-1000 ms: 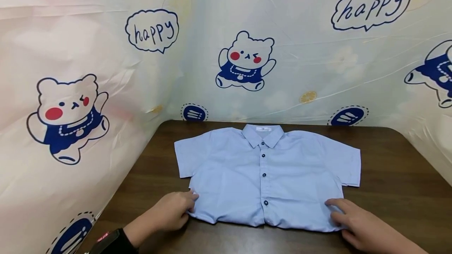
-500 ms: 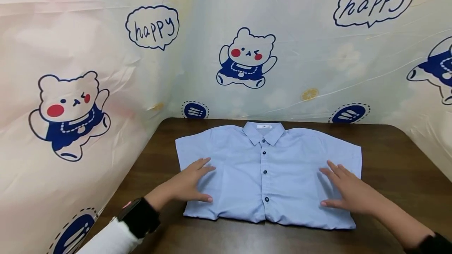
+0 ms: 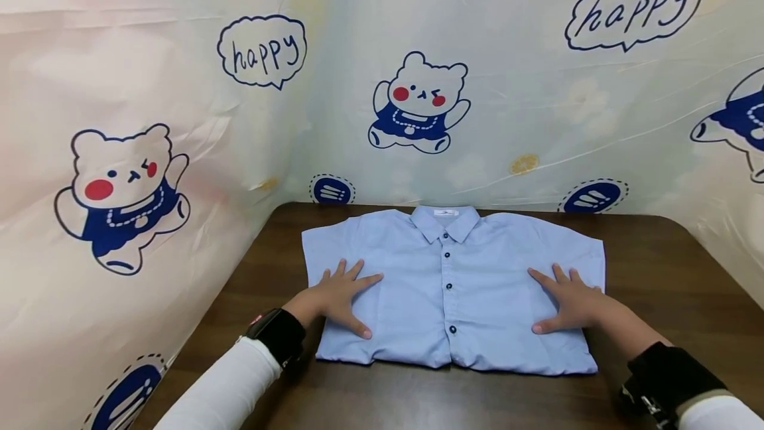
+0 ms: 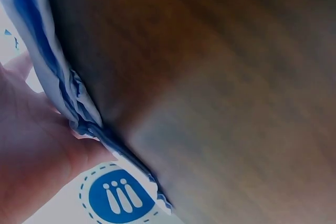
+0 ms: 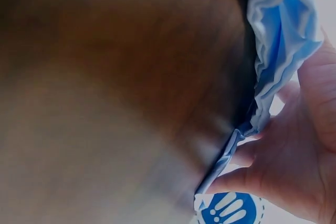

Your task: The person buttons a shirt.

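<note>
A light blue short-sleeved shirt (image 3: 453, 284) is lying face up on the dark wooden table (image 3: 668, 271), collar toward the far edge and the buttoned placket running down its middle, with the lower part folded under so the near edge is sitting as a thick fold. The left hand (image 3: 337, 297) is resting flat on the shirt's left side, fingers straight and spread, thumb pointing inward toward the placket, gripping nothing. The right hand (image 3: 567, 300) is lying the same way on the right side, fingers splayed and pressing the cloth, thumb also turned inward. Both hands are sitting just inside the side edges, well apart from each other, with the row of dark buttons (image 3: 446, 286) between them. In the left wrist view the folded edge of the shirt (image 4: 79, 108) is showing against the palm, though that picture is blurred and finger positions there are hard to judge. Behind the table a printed sheet with cartoon bears (image 3: 418, 101) is hanging as a backdrop.
</note>
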{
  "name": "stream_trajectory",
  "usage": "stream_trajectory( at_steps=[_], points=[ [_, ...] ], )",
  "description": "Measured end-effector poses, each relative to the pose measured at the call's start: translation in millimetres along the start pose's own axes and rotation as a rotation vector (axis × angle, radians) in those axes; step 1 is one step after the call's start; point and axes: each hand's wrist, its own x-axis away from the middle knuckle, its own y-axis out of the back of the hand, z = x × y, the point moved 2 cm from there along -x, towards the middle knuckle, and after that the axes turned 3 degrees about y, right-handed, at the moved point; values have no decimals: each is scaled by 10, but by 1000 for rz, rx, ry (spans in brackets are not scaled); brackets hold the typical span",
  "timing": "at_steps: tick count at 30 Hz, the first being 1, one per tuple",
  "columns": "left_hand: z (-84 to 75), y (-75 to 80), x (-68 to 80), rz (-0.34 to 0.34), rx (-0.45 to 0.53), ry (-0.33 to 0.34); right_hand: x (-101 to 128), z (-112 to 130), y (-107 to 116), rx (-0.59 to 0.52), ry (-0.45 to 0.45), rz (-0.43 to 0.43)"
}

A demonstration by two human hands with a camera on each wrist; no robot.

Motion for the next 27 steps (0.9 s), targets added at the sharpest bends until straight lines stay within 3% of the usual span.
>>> stream_trajectory(
  at_steps=[4,12,22,25,27],
  points=[
    [2,47,-75,5,-6,11,-21,-7,62,-19,-1,4],
    [32,41,-86,12,-11,13,-46,5,33,-52,-6,10],
    [11,93,-122,28,-30,22,-50,9,77,-13,10,-29],
    [-32,139,-96,-10,-30,1,-47,91,97,-13,36,-76],
    [-88,176,-55,-70,-28,-19,-35,208,115,-18,73,-124]
  ],
)
